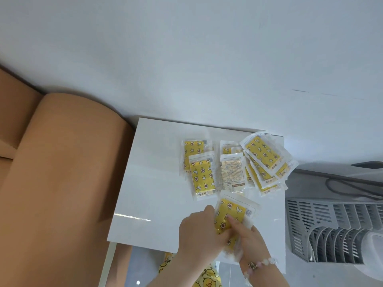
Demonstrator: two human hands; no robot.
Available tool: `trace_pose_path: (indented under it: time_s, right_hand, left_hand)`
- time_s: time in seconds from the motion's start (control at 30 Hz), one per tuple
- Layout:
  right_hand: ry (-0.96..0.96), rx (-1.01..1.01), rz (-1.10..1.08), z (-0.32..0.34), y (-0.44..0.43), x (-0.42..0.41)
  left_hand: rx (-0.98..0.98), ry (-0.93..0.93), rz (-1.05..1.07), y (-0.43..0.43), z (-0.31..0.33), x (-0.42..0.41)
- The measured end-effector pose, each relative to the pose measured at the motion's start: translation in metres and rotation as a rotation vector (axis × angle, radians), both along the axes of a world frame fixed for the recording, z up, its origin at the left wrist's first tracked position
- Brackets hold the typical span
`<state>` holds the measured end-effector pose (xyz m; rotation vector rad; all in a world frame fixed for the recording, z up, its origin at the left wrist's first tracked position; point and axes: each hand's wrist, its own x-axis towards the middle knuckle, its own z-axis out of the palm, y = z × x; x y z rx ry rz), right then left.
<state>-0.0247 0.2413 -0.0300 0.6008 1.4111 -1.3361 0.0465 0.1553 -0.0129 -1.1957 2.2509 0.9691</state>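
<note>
A yellow patterned packet in clear wrap (234, 214) lies at the near edge of a small white table (157, 193). My left hand (199, 230) grips its left side. My right hand (248, 239), with a bead bracelet on the wrist, holds its lower right part, forefinger stretched across the packet. Farther back lie two overlapping yellow packets (202, 177), a packet turned with its printed white back up (231, 172), and a fanned heap of several packets (263, 160) at the back right corner.
A tan sofa (62, 172) fills the left side. A grey slatted plastic rack (331, 228) stands right of the table, with a dark cable (352, 189) behind it. A white wall (186, 59) rises behind. Yellow duck-print cloth (207, 280) shows below my arms.
</note>
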Motion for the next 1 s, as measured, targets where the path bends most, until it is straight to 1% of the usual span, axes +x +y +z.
trace_pose_path:
  time_s: [0.03,0.07,0.1,0.13,0.17,0.2,0.23,0.3,0.33,0.4,0.47,0.6,0.7,0.77,0.83,0.93,1.0]
  right_hand:
    - [-0.01,0.018,-0.004,0.0,0.001,0.002]
    - [-0.018,0.033,-0.003,-0.001,0.002,0.003]
    - [-0.023,0.047,-0.001,-0.001,0.003,0.003]
    - [-0.025,0.066,0.0,-0.001,0.005,0.002]
    - [-0.028,0.085,-0.003,0.0,0.007,0.002]
    - [-0.034,0.094,-0.013,-0.001,0.01,0.001]
    - [-0.045,0.108,-0.034,-0.003,0.014,0.0]
    - [-0.064,0.129,-0.04,-0.005,0.022,-0.002]
    - [-0.061,0.146,-0.042,-0.006,0.026,-0.003]
    - [-0.058,0.167,-0.037,-0.008,0.031,-0.002]
    - [-0.054,0.196,-0.02,-0.007,0.034,0.001]
    - [-0.046,0.221,-0.015,-0.008,0.044,0.004]
    - [-0.037,0.249,-0.013,-0.009,0.049,0.002]
    - [-0.037,0.258,-0.001,-0.012,0.051,0.0]
    - [-0.037,0.273,0.013,-0.01,0.05,-0.002]
    - [-0.05,0.282,0.0,-0.013,0.049,-0.006]
    - [-0.051,0.272,0.008,-0.015,0.044,-0.01]
  left_hand:
    - [-0.019,-0.03,-0.09,-0.004,0.001,-0.001]
    - [0.006,-0.056,-0.148,-0.009,0.001,-0.003]
    - [0.07,-0.08,-0.167,-0.015,0.001,-0.005]
    - [0.159,-0.101,-0.132,-0.024,-0.002,-0.007]
    - [0.24,-0.115,-0.055,-0.033,-0.007,-0.008]
    - [0.273,-0.105,0.048,-0.043,-0.012,-0.009]
    - [0.253,-0.073,0.177,-0.051,-0.017,-0.01]
    - [0.138,0.014,0.471,-0.062,-0.03,-0.014]
    - [0.1,0.046,0.585,-0.065,-0.037,-0.018]
    - [0.098,0.07,0.705,-0.068,-0.051,-0.028]
    - [0.087,0.07,0.731,-0.07,-0.063,-0.037]
    - [0.001,-0.002,0.72,-0.066,-0.074,-0.045]
    - [-0.009,0.007,0.723,-0.065,-0.077,-0.045]
    - [0.007,0.05,0.746,-0.067,-0.075,-0.043]
    - [0.016,0.133,0.769,-0.069,-0.07,-0.038]
    - [-0.039,0.294,0.758,-0.071,-0.043,-0.023]
    - [-0.012,0.353,0.746,-0.073,-0.023,-0.01]
